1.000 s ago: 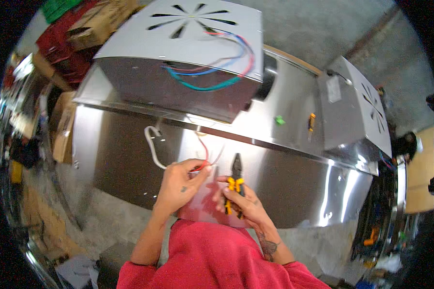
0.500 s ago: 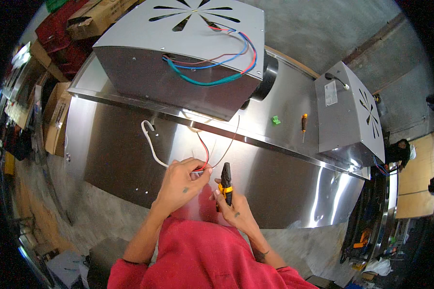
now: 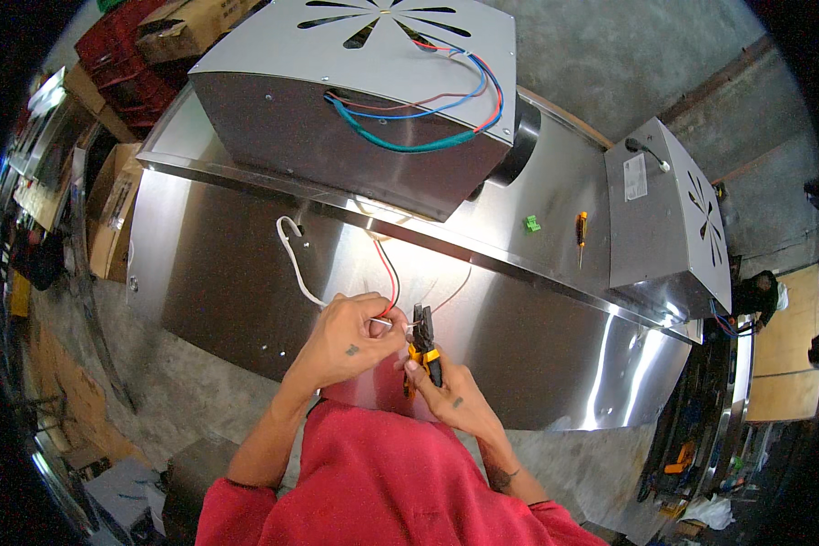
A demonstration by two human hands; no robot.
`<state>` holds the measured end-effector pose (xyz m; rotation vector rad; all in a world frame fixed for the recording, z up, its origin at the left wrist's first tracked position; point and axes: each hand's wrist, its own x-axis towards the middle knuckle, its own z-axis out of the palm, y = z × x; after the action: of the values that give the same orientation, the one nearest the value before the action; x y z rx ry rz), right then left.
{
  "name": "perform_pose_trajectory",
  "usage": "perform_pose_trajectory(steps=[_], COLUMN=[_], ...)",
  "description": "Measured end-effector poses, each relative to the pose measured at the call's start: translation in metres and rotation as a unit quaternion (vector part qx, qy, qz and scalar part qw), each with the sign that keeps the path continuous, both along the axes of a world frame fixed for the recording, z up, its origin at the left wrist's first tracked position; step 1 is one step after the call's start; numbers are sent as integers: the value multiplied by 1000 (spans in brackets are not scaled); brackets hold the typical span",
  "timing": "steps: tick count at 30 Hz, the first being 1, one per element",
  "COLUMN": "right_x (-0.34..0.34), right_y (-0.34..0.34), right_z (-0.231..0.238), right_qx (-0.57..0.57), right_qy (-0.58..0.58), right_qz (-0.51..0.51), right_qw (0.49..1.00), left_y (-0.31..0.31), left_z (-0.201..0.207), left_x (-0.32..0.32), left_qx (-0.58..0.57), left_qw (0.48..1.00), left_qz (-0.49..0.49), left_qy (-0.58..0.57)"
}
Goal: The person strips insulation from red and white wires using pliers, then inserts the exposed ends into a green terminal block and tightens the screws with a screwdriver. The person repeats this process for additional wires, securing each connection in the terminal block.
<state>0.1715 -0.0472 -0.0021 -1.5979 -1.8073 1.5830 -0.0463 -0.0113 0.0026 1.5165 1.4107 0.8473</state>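
Observation:
My left hand [image 3: 348, 344] pinches a white cable [image 3: 297, 266] near its end, above the steel panel. Close by its fingers, a red wire [image 3: 388, 266] and a black wire come down from the panel's ledge. In my right hand [image 3: 453, 399] is a pair of pliers [image 3: 425, 338] with black and yellow handles, its jaws pointing away from me. The jaws are parted and sit right at my left fingertips, by a thin wire end. Whether they touch that wire I cannot make out. A thin brown wire [image 3: 453, 291] rises to the right of the pliers.
A grey metal box [image 3: 355, 118] with coiled wires stands on the steel hood [image 3: 555, 173]. A second grey box [image 3: 669, 218] is at the right. Between them lie a green connector [image 3: 531, 223] and a screwdriver [image 3: 581, 238]. Cardboard boxes [image 3: 116, 214] are at the left.
The pliers have moved left to my left fingertips, and their jaws have opened. My left hand keeps its pinch. The whole view has shifted slightly.

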Motion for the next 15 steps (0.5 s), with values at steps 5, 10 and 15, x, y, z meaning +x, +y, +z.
perform_pose_trajectory(steps=[5,10,15], right_x=[0,-1,3], right_y=[4,7,6], right_z=[-1,3,-11], right_qx=[14,-7,3], right_qy=[4,12,82], right_qz=[15,18,18], right_qw=[1000,1000,996], left_y=[1,2,3], left_z=[-2,-1,-4], left_x=[1,-1,-4], left_qx=[5,20,-11], left_qw=[1000,999,998], left_qz=[-22,-42,-54], left_qy=[-2,7,-27])
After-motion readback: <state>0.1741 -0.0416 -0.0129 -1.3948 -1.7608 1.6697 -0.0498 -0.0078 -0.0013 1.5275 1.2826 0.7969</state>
